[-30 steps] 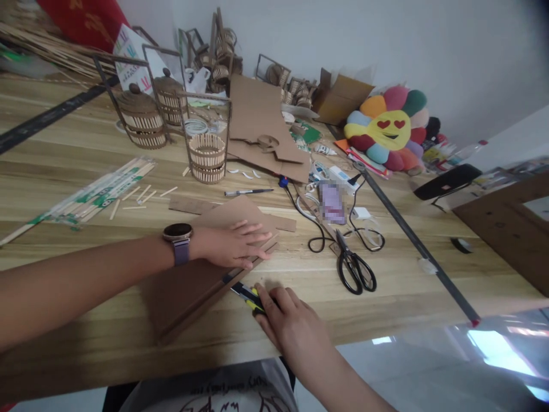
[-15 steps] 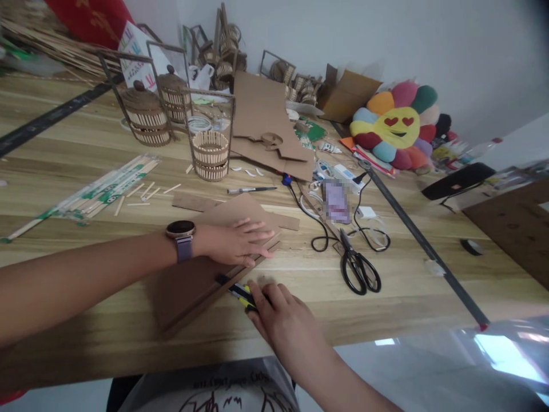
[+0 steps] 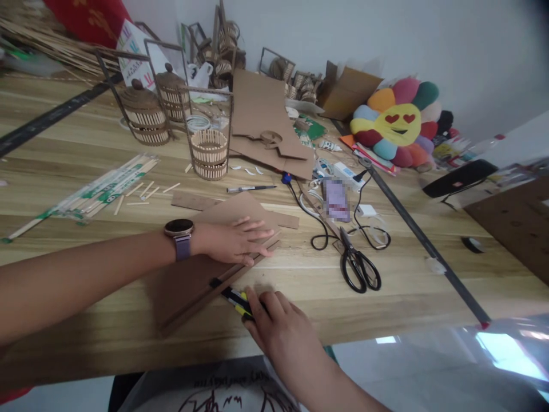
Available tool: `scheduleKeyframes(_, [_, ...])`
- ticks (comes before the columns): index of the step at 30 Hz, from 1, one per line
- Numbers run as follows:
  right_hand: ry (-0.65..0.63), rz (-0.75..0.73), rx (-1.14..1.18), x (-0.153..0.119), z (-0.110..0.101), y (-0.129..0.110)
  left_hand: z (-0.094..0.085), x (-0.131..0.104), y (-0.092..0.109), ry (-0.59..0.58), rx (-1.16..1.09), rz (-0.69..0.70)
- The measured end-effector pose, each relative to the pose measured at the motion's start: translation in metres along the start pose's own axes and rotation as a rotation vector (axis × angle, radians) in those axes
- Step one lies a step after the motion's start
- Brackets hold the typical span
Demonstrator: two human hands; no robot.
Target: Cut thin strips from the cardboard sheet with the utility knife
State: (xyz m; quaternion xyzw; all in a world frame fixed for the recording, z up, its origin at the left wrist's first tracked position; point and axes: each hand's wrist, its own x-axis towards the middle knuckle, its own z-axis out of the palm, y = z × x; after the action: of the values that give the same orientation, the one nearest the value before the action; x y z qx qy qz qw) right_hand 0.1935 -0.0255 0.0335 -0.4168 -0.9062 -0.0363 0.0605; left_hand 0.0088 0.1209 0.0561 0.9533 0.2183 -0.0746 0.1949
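Observation:
Brown cardboard [image 3: 184, 286] lies on the wooden table near its front edge. My left hand [image 3: 235, 240] is pressed flat on it with the fingers spread and holds nothing. A narrow strip [image 3: 257, 258] runs along the cardboard's right edge, beside my left fingertips. My right hand [image 3: 278, 320] is closed around a black and yellow utility knife [image 3: 238, 300]. The knife's tip end meets the cardboard along that edge, below my left hand; the blade itself is hard to make out.
Black-handled scissors [image 3: 360, 266] lie to the right, near a phone [image 3: 337, 199] and cables. A pen [image 3: 251, 188] lies beyond the cardboard. Small stick baskets [image 3: 209, 153] stand at the back left, with bagged sticks [image 3: 107, 186] nearer. A flower cushion [image 3: 397, 126] sits at the back.
My right hand and the knife have slid slightly down and left along the cardboard's edge. My left hand stays in place on the cardboard.

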Motion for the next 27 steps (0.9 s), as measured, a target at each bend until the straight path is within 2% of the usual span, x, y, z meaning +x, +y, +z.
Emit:
scheduleKeyframes(6, [-0.041, 0.002, 0.027, 0.003, 0.000, -0.005, 0.002, 0.000, -0.001, 0.000, 0.015, -0.005])
scheduleKeyframes(21, [-0.021, -0.023, 0.046, 0.002, -0.001, -0.013, 0.000, 0.000, 0.000, -0.019, -0.011, -0.015])
scheduleKeyframes(27, [-0.066, -0.038, 0.037, 0.005, 0.000, -0.016, 0.001, -0.001, 0.001, -0.006, -0.004, -0.016])
